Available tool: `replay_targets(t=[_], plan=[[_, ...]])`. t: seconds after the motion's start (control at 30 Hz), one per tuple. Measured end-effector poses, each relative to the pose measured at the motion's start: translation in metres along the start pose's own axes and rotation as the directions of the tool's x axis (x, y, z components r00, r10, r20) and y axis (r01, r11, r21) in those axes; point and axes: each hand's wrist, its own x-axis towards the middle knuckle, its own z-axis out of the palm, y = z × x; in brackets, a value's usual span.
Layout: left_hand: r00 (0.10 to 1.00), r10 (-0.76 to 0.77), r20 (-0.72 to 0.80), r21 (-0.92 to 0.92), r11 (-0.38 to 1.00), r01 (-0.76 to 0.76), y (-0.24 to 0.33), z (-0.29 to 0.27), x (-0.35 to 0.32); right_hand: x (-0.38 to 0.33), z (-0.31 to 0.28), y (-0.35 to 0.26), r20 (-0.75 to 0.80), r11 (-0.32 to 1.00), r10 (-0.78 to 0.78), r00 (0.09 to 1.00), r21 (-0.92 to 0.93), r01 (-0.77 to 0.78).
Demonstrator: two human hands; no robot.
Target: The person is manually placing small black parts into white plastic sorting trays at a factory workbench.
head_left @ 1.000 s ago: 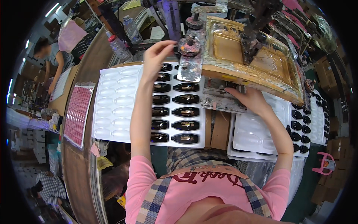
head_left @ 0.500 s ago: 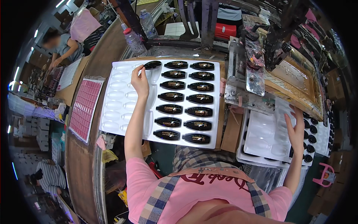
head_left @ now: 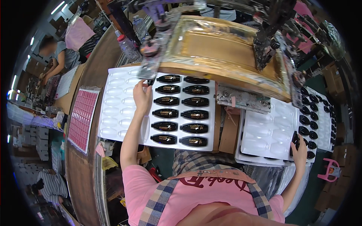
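Note:
In front of me lies a white moulded tray (head_left: 113, 90) with two columns of glossy black bottle-shaped pieces (head_left: 166, 113), printed in gold. Its left-hand hollows hold none. My left hand (head_left: 141, 97) is over the tray, fingertips pinched on a black piece (head_left: 150, 81) that is mostly hidden by the hand and the machine. A wood-edged printing screen frame (head_left: 222, 45) hangs over the tray's far edge. To the right, my right hand (head_left: 299, 150) has its fingers round another black piece (head_left: 295, 138), beside a stacked white tray (head_left: 264, 128).
More black pieces (head_left: 313, 98) sit in trays at the far right. A sheet of pink pieces (head_left: 83, 118) lies on the brown bench at left. A red-capped jar (head_left: 129, 49) stands behind the tray. A pink stool (head_left: 329, 169) is on the floor. Other people sit at left.
The screen frame has swung from the right to over the far part of the tray. My right hand has come nearer and closed on a black piece. My left hand has moved slightly nearer.

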Motion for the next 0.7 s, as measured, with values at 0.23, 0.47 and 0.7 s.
replay_targets(t=[0.23,0.47,0.7], plan=[[0.972,0.231,-0.035,-0.289,0.929,-0.231,0.092,0.004,0.03,0.024,-0.029,-0.045,-0.086,0.812,0.137,0.987,0.581,-0.062],[0.764,0.601,0.235,-0.279,0.794,-0.539,0.194,0.087,0.041,0.081,-0.007,-0.108,-0.03,0.535,-0.291,0.956,0.823,0.189],[0.875,0.353,0.332,-0.802,0.594,0.065,0.211,0.075,0.079,0.11,-0.007,-0.197,0.014,0.706,-0.448,0.894,0.618,0.345]])
